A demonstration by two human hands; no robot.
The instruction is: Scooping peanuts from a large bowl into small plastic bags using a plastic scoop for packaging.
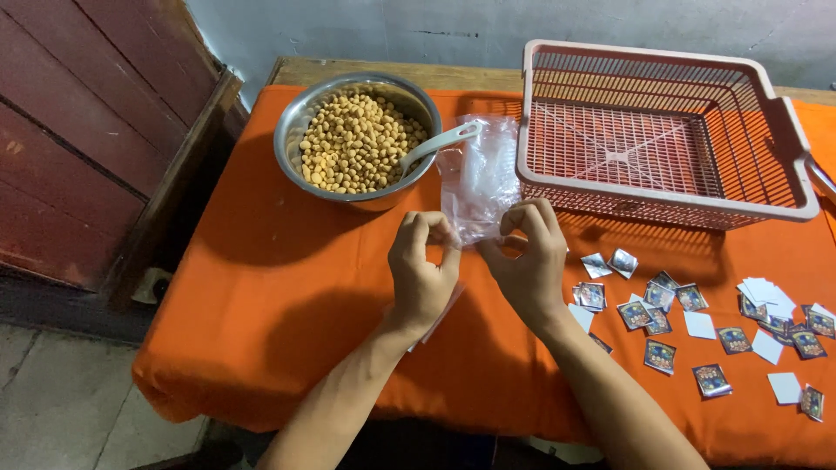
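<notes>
Both hands, left hand point(422, 270) and right hand point(527, 257), pinch a clear plastic bag point(479, 178); small square packets point(697, 318) scatter right on the orange counter point(287, 287).

A wooden table point(383, 71) under an orange cloth point(287, 287); far left a steel bowl point(292, 130); far right a pink plastic basket point(666, 204); near right scattered small sachets point(697, 318).

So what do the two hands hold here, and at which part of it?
Both the left hand and the right hand pinch a clear plastic bag at its near edge, between fingers and thumb.
</notes>
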